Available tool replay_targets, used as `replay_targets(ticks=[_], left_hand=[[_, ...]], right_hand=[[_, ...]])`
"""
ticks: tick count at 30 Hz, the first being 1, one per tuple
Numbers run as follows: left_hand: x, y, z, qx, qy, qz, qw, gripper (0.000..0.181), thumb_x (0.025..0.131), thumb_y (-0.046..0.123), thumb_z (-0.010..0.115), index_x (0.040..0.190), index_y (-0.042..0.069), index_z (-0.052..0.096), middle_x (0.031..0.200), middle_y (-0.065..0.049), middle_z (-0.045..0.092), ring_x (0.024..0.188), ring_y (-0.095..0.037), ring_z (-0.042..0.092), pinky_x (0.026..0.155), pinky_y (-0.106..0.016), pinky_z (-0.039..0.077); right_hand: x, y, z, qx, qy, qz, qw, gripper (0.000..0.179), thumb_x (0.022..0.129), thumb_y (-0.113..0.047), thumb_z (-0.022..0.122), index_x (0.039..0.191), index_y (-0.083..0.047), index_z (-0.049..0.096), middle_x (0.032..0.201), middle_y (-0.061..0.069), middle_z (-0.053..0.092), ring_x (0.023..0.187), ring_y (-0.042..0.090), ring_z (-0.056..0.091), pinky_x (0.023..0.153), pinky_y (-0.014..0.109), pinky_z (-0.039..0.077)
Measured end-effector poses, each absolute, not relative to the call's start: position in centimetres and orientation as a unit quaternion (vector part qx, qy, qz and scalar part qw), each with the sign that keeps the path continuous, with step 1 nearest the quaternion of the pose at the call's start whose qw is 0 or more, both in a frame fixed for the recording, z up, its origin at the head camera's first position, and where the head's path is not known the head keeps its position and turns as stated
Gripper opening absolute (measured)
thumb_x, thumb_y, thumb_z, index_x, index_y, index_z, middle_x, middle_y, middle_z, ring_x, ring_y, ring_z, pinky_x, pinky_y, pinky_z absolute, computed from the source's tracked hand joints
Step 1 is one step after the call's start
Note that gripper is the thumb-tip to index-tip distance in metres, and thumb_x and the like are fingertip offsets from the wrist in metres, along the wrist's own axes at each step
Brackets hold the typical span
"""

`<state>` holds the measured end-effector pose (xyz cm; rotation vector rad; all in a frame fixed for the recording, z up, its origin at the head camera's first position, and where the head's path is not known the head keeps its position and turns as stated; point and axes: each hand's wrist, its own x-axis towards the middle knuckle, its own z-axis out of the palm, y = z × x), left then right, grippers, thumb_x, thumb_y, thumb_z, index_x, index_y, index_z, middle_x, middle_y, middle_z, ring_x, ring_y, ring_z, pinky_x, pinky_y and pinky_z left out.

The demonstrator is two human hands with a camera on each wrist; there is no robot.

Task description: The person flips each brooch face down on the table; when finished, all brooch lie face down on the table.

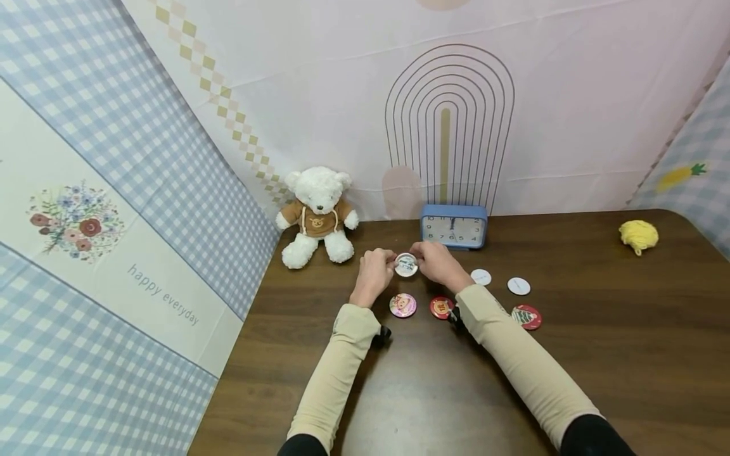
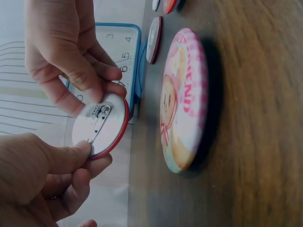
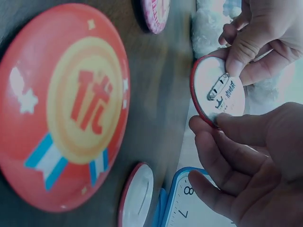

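A left hand [image 1: 374, 273] and right hand [image 1: 440, 263] pinch a round, metal-backed badge [image 1: 406, 265] near the frame's centre, apparently examining its wire pin [image 2: 105, 113]; the next move likely calls for steady fingertips. Glossy pink [image 1: 403, 305] and red badges [image 1: 441, 308] lie below on the wood-grain table [image 1: 422, 392].

Smooth metal-backed badge [image 2: 100, 126], seemingly wooden tabletop [image 1: 599, 335]

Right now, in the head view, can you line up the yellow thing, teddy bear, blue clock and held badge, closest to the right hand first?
From the right hand:
1. Held badge: in its grip.
2. Blue clock: just behind it.
3. Teddy bear: over to the left.
4. Yellow thing: far to the right.
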<state>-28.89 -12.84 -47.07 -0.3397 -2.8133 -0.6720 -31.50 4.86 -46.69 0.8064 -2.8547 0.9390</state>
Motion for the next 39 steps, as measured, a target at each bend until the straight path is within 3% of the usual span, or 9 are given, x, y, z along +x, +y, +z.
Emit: replay_targets(ticks=[6, 12, 19, 25, 29, 36, 39], left_hand=[[-29.2, -12.5, -47.0, -0.087, -0.959, -0.251, 0.103, 0.009, 0.094, 0.012, 0.073, 0.098, 0.006, 0.079, 0.092, -0.005, 0.076, 0.087, -0.022, 0.071, 0.081, -0.038, 0.053], [-29.4, -12.5, -47.1, -0.070, -0.959, -0.264, 0.078, 0.009, 0.095, 0.013, 0.072, 0.099, 0.007, 0.078, 0.092, -0.003, 0.075, 0.092, -0.023, 0.070, 0.086, -0.041, 0.051], [-29.4, -12.8, -47.5, -0.083, -0.962, -0.255, 0.047, 0.015, 0.096, 0.011, 0.069, 0.108, 0.008, 0.076, 0.096, -0.004, 0.075, 0.097, -0.023, 0.069, 0.089, -0.043, 0.050], [-29.4, -12.8, -47.8, -0.106, -0.969, -0.222, 0.008, 0.017, 0.096, 0.014, 0.069, 0.112, 0.011, 0.075, 0.082, 0.000, 0.067, 0.087, -0.022, 0.065, 0.083, -0.045, 0.049], [-29.4, -12.7, -47.8, -0.104, -0.974, -0.201, -0.018, 0.020, 0.095, 0.020, 0.072, 0.114, 0.013, 0.075, 0.080, 0.001, 0.064, 0.091, -0.025, 0.065, 0.085, -0.051, 0.046], [-29.3, -12.4, -48.2, -0.100, -0.975, -0.194, -0.041, 0.020, 0.093, 0.023, 0.074, 0.110, 0.011, 0.072, 0.102, -0.009, 0.067, 0.106, -0.032, 0.062, 0.090, -0.059, 0.039], [-29.3, -12.3, -48.5, -0.098, -0.976, -0.190, -0.044, 0.018, 0.093, 0.023, 0.074, 0.106, 0.011, 0.071, 0.105, -0.010, 0.066, 0.106, -0.032, 0.061, 0.090, -0.059, 0.038]], right_hand=[[-31.7, 4.8, -46.9, 0.242, -0.921, 0.303, -0.026, 0.041, 0.080, 0.007, 0.073, 0.120, 0.001, 0.063, 0.086, 0.009, 0.063, 0.077, 0.025, 0.058, 0.072, 0.039, 0.047], [-31.3, 4.5, -46.9, 0.256, -0.922, 0.289, -0.030, 0.051, 0.076, 0.001, 0.084, 0.122, 0.002, 0.061, 0.106, 0.016, 0.068, 0.096, 0.035, 0.063, 0.084, 0.048, 0.049], [-31.6, 4.3, -47.0, 0.285, -0.925, 0.250, -0.041, 0.049, 0.074, -0.003, 0.088, 0.118, 0.001, 0.066, 0.104, 0.014, 0.070, 0.097, 0.032, 0.064, 0.086, 0.048, 0.049], [-32.0, 4.4, -47.3, 0.282, -0.931, 0.220, -0.072, 0.044, 0.075, -0.010, 0.089, 0.114, -0.001, 0.069, 0.099, 0.010, 0.069, 0.092, 0.027, 0.063, 0.082, 0.045, 0.050], [-32.0, 4.3, -47.5, 0.284, -0.932, 0.211, -0.084, 0.041, 0.077, -0.015, 0.089, 0.110, -0.002, 0.069, 0.096, 0.009, 0.067, 0.091, 0.027, 0.062, 0.080, 0.045, 0.049], [-32.0, 3.9, -47.5, 0.266, -0.936, 0.209, -0.095, 0.038, 0.077, -0.014, 0.088, 0.107, -0.002, 0.069, 0.095, 0.010, 0.065, 0.090, 0.029, 0.060, 0.079, 0.050, 0.047], [-31.9, 3.7, -47.5, 0.262, -0.938, 0.203, -0.100, 0.036, 0.076, -0.013, 0.087, 0.105, -0.002, 0.069, 0.096, 0.012, 0.065, 0.092, 0.032, 0.060, 0.080, 0.053, 0.047]])
